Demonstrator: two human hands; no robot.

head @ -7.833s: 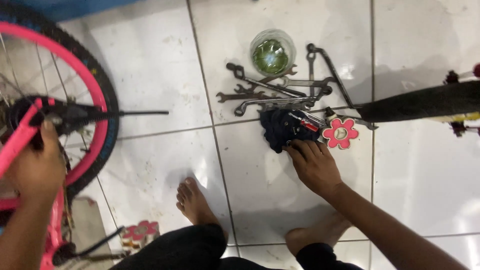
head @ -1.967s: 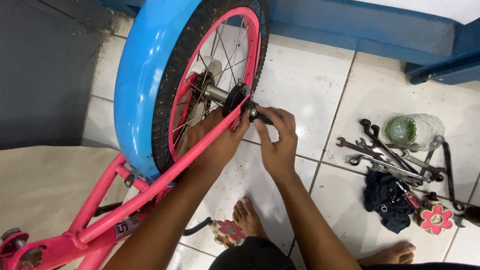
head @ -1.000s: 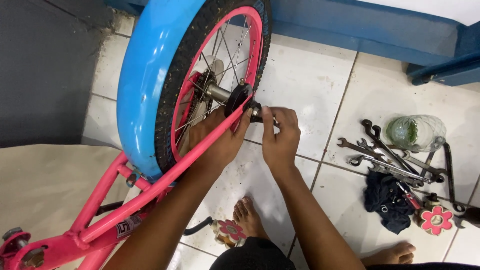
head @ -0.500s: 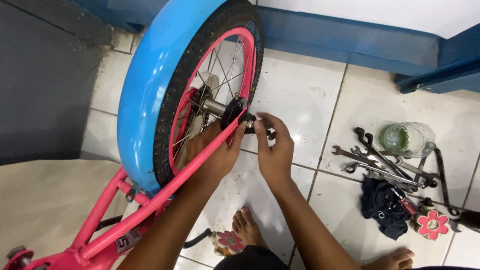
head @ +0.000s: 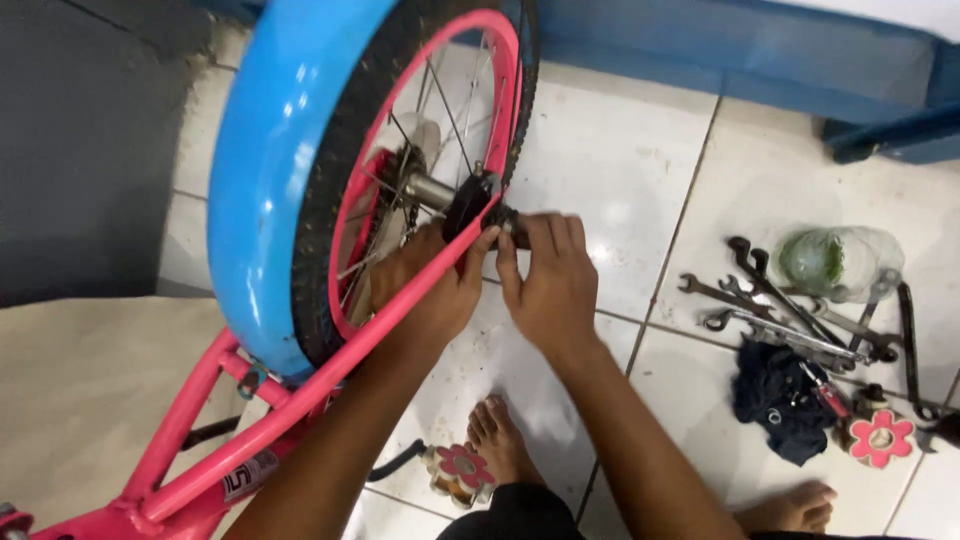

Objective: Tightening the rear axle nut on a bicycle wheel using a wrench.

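A pink bicycle frame (head: 300,400) carries a wheel with a black tyre (head: 330,200), a pink rim and a blue mudguard (head: 270,150). My left hand (head: 430,290) reaches behind the pink stay and grips near the hub (head: 440,190), its thumb up by the black axle end (head: 480,205). My right hand (head: 550,280) has its fingertips closed on the small axle part (head: 512,222) sticking out of the frame. What lies inside the right fingers is hidden.
On the white tiles at right lie several spanners (head: 780,310), a clear plastic container (head: 835,262), a dark cloth (head: 780,395) and a pink flower-shaped part (head: 880,438). Another flower-shaped pedal (head: 455,470) lies by my bare foot (head: 500,445). A blue base (head: 750,50) runs along the back.
The view has shifted slightly and come closer. Both hands stay at the axle; the right fingers have turned a little on the axle end.
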